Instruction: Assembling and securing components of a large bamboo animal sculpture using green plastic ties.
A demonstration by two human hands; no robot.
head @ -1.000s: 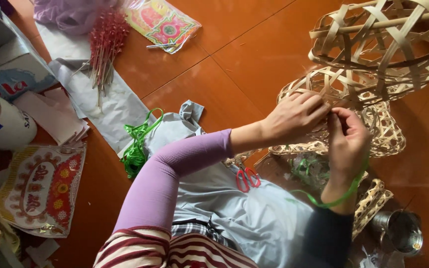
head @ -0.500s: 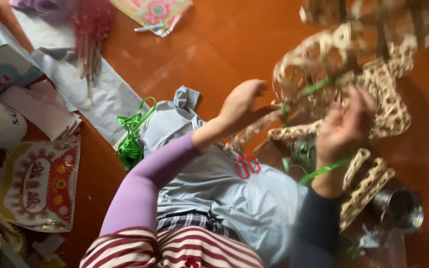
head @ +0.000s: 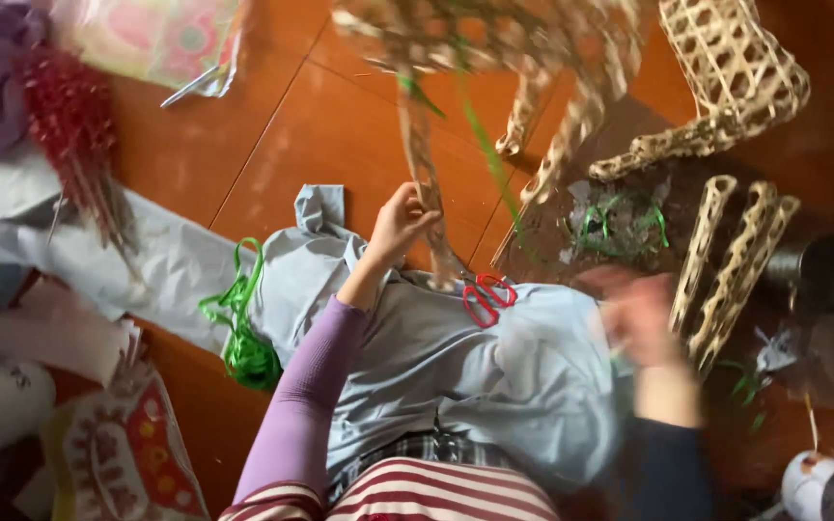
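While left hand point(head: 400, 224) grips woven bamboo strip point(head: 423, 183), blurred; right hand point(head: 641, 318) grip unclear.

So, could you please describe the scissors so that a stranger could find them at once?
Start at the grey cloth spread over the person's lap, above the orange floor. Near its upper edge, just right of the left hand, lie the scissors. Their red loop handles set them apart from the green ribbon and the pale woven baskets around.

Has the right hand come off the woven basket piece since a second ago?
Yes. The right hand, blurred, now sits low beside the red scissors on the grey cloth, away from the woven basket piece; earlier it worked above them.
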